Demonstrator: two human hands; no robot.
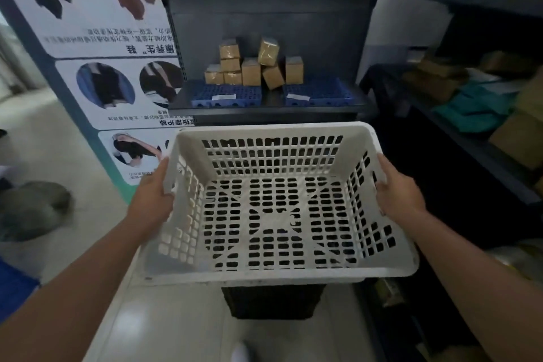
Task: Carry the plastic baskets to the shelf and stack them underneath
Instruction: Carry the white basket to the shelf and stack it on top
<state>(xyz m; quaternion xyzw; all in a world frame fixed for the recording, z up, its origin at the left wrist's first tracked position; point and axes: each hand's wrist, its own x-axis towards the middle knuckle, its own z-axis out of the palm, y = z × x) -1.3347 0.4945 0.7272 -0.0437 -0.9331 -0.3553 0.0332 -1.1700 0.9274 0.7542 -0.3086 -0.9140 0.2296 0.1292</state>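
Observation:
I hold a white plastic basket (273, 272) with slotted walls in front of me, empty and level. My left hand (152, 197) grips its left rim, thumb over the top edge. My right hand (396, 189) grips the right rim the same way. The dark grey shelf (270, 110) stands straight ahead, just beyond the basket's far rim. A black basket (273, 301) sits on the floor below the white one, mostly hidden by it.
On the shelf board lie two blue trays (226, 95) and several small cardboard boxes (249, 67). A printed poster panel (97, 47) stands at the left. Another dark rack (458, 138) with boxes and green cloth fills the right. A grey bundle (32, 209) lies on the pale floor at left.

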